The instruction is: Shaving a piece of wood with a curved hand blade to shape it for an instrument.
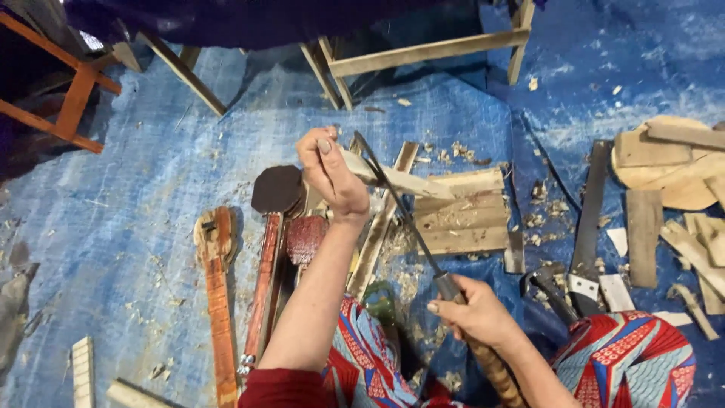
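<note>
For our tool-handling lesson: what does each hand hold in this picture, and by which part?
The left hand grips a pale wooden strip at its near end. The right hand holds a long curved blade by its handle.

Floor's covered by a wrinkly blue tarp [151, 174] with wood shavings [408, 279] and chips scattered all over it. At the top edge there's a pale wooden frame [423, 53] on legs with a dark purple cloth [249, 19] over it, and an orange-brown wooden stand [72, 98] sits in the top left corner. Offcut boards [672, 162] pile up along the right edge, light's pretty even.
</note>
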